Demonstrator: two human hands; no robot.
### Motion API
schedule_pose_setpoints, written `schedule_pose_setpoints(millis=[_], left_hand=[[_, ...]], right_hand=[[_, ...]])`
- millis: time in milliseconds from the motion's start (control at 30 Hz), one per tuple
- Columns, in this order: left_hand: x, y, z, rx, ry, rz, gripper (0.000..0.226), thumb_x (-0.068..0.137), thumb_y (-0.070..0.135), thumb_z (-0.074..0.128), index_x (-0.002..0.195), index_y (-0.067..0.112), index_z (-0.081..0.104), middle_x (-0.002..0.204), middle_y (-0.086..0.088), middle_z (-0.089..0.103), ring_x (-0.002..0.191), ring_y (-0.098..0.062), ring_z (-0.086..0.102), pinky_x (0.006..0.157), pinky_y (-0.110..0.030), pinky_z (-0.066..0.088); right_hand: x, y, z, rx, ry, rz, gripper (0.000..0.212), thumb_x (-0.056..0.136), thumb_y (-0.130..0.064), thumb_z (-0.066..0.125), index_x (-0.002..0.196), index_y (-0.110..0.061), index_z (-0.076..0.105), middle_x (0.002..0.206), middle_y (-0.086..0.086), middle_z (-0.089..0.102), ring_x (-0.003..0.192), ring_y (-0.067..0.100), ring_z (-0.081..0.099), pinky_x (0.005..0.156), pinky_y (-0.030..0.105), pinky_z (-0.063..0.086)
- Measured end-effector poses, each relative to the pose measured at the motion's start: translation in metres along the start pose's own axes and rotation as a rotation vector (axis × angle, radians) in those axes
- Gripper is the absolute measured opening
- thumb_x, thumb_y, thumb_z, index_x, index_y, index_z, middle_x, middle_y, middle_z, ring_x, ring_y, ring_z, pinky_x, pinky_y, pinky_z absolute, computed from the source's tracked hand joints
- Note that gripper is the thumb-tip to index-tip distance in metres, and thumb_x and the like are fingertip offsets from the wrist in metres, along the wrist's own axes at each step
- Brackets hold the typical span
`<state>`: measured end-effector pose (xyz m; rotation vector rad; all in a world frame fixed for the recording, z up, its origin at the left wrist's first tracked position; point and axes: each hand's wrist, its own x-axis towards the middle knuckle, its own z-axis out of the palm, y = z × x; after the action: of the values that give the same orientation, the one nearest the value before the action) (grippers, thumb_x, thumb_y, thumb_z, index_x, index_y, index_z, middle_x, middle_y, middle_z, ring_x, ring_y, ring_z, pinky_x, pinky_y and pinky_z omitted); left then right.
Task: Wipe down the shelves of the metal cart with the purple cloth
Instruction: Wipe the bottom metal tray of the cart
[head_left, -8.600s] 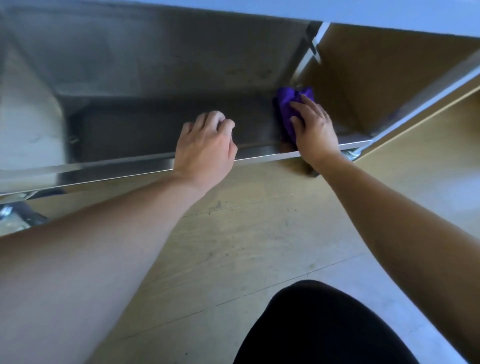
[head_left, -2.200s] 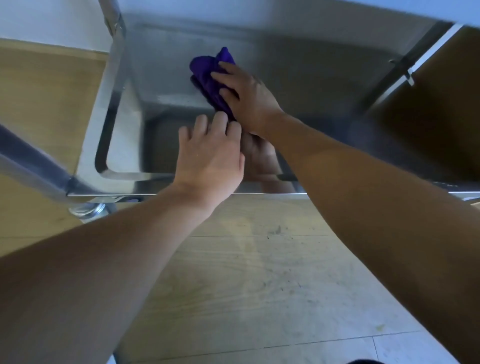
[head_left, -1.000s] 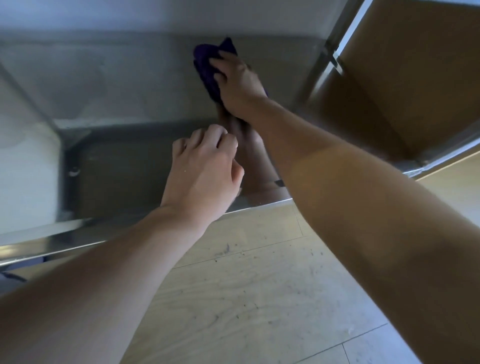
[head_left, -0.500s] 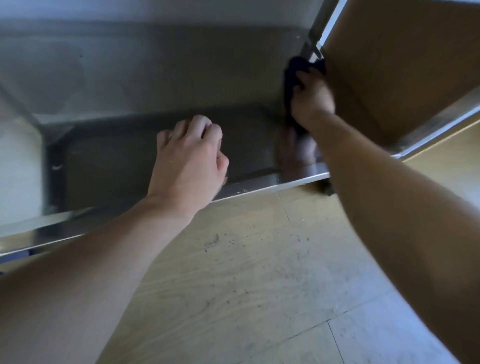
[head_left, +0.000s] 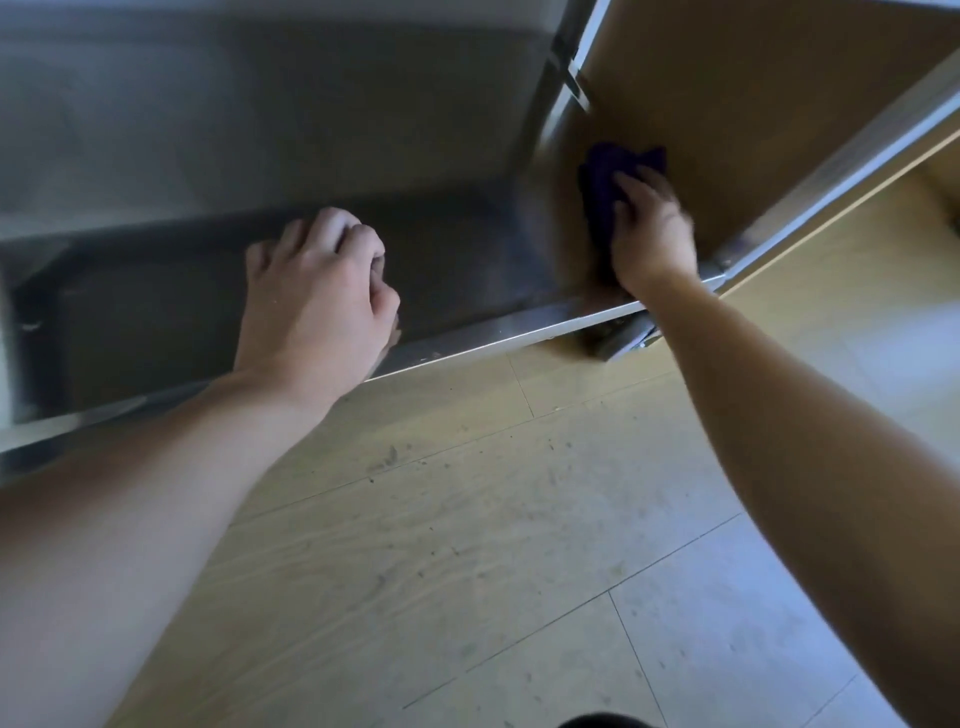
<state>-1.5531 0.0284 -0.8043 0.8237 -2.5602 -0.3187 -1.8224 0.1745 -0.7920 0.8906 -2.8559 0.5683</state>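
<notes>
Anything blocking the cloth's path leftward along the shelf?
Only the left hand, resting with curled fingers on the front rim of the shelf. The right hand holds the purple cloth at the right end by the post.

The floor (head_left: 519, 545) is bright, most of all at the right. Inside the cart (head_left: 208, 130) it is dim and grey. The right hand (head_left: 649, 234) and cloth (head_left: 602, 179) look smeared with blur. Straight edges bend near the corners.

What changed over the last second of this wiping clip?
The right hand, holding the purple cloth, swept along the shelf from its rear middle rightward to its right end. The left hand stayed by the front rim, fingers curled.
</notes>
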Motion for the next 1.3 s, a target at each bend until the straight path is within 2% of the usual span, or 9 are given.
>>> schedule_pose_setpoints(millis=[100,200,433,600,800,933,1067,1167,1300], left_hand=[[0.001,0.0,0.0,0.01,-0.003,-0.001,0.01,0.086,0.017,0.05,0.091,0.015,0.058,0.112,-0.002,0.056,0.102,-0.03,0.052,0.087,-0.046,0.036],[0.001,0.001,0.0,0.026,-0.005,-0.002,0.011,0.086,0.018,0.049,0.091,0.015,0.058,0.112,-0.002,0.056,0.102,-0.03,0.052,0.088,-0.046,0.037],[0.0,0.002,-0.001,0.024,-0.003,0.004,0.022,0.086,0.016,0.049,0.103,0.012,0.061,0.115,-0.006,0.057,0.105,-0.033,0.053,0.088,-0.047,0.039],[-0.001,-0.004,-0.005,-0.042,-0.015,0.015,0.023,0.087,0.019,0.051,0.106,0.013,0.064,0.118,-0.002,0.058,0.107,-0.029,0.055,0.088,-0.043,0.039],[-0.023,-0.032,-0.031,-0.023,-0.02,0.036,0.02,0.09,0.016,0.051,0.103,0.01,0.066,0.117,-0.004,0.061,0.102,-0.027,0.059,0.09,-0.041,0.046],[-0.05,-0.055,-0.053,0.022,0.009,-0.018,0.019,0.089,0.015,0.05,0.098,0.011,0.066,0.115,-0.004,0.061,0.1,-0.028,0.06,0.089,-0.044,0.046],[-0.082,-0.079,-0.073,0.066,0.07,-0.15,0.024,0.09,0.019,0.048,0.103,0.011,0.066,0.119,-0.008,0.059,0.109,-0.03,0.058,0.092,-0.049,0.045],[-0.091,-0.085,-0.075,0.0,0.123,-0.222,0.021,0.091,0.013,0.048,0.102,0.007,0.065,0.118,-0.011,0.059,0.107,-0.032,0.058,0.091,-0.05,0.047],[-0.089,-0.09,-0.075,-0.052,0.123,-0.238,0.024,0.09,0.012,0.044,0.101,0.005,0.064,0.113,-0.011,0.059,0.093,-0.035,0.062,0.082,-0.051,0.051]], right_hand=[[-0.018,0.016,-0.008,-0.028,0.036,0.106,0.043,0.099,-0.022,0.039,0.14,-0.023,0.047,0.154,-0.001,0.034,0.13,0.034,0.04,0.105,0.035,0.033],[-0.031,-0.013,0.003,-0.029,0.064,0.153,0.044,0.095,-0.02,0.041,0.139,-0.023,0.048,0.153,0.002,0.034,0.129,0.037,0.04,0.107,0.035,0.031],[-0.091,-0.138,0.036,0.089,-0.06,-0.206,0.047,0.094,-0.018,0.043,0.14,-0.026,0.046,0.153,-0.005,0.033,0.136,0.034,0.031,0.108,0.041,0.034],[-0.087,-0.132,0.031,0.078,-0.097,-0.222,0.041,0.101,-0.022,0.037,0.141,-0.026,0.044,0.155,-0.003,0.031,0.136,0.032,0.031,0.11,0.039,0.032],[-0.091,-0.136,0.029,0.061,-0.117,-0.212,0.042,0.101,-0.024,0.034,0.143,-0.026,0.041,0.156,-0.004,0.029,0.139,0.031,0.027,0.11,0.048,0.034],[-0.092,-0.139,0.027,0.063,-0.135,-0.205,0.043,0.101,-0.023,0.034,0.144,-0.026,0.041,0.157,-0.004,0.027,0.141,0.032,0.024,0.112,0.049,0.031],[-0.103,-0.163,0.028,0.023,-0.14,-0.111,0.047,0.097,-0.016,0.037,0.143,-0.021,0.04,0.158,-0.001,0.025,0.142,0.031,0.022,0.116,0.041,0.023],[-0.135,-0.208,0.042,-0.025,-0.108,-0.364,0.051,0.089,-0.014,0.037,0.14,-0.015,0.044,0.154,0.005,0.033,0.143,0.019,0.027,0.117,0.04,0.017],[-0.169,-0.246,0.073,0.016,-0.205,-0.662,0.052,0.087,-0.016,0.041,0.139,-0.021,0.042,0.152,0.0,0.036,0.14,0.026,0.034,0.115,0.042,0.025]])
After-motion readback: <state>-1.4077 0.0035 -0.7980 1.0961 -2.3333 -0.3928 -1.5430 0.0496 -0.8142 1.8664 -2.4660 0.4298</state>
